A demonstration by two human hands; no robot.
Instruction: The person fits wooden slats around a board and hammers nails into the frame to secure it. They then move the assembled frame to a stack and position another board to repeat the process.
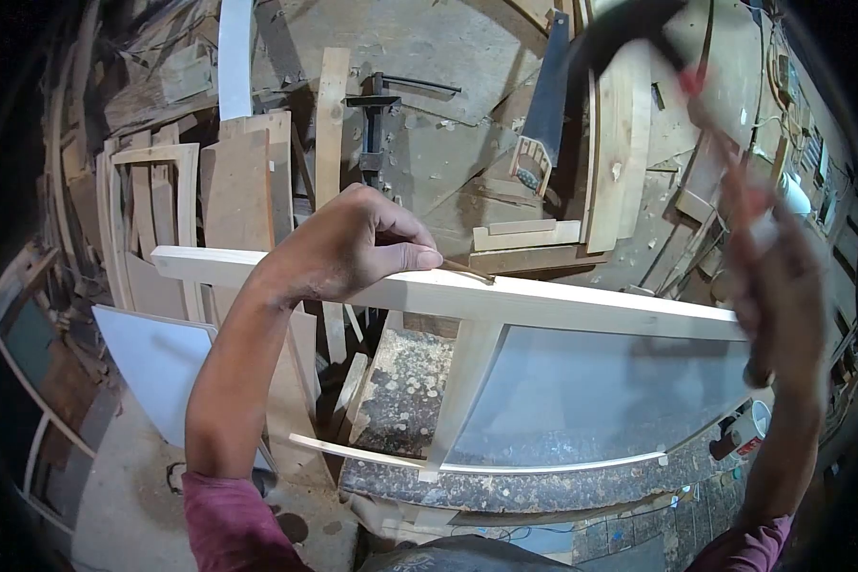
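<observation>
My left hand (353, 250) rests on the top rail of a pale wooden frame (543, 303) and pinches a thin nail or pin (467, 270) against the rail between thumb and forefinger. My right hand (777, 286) is raised at the right, blurred by motion, and grips the handle of a hammer (629, 38) whose dark head is up near the top of the view. The frame stands on edge across a stained workbench (405, 381) and holds a grey panel (591, 391) behind a curved lower rail.
Wood offcuts, planks and curved frame parts (153, 210) are piled at the left and back. A handsaw (543, 114) and a clamp (377, 124) lie on the floor beyond. A white board (153, 362) leans at the lower left. A small can (748, 429) sits at the right.
</observation>
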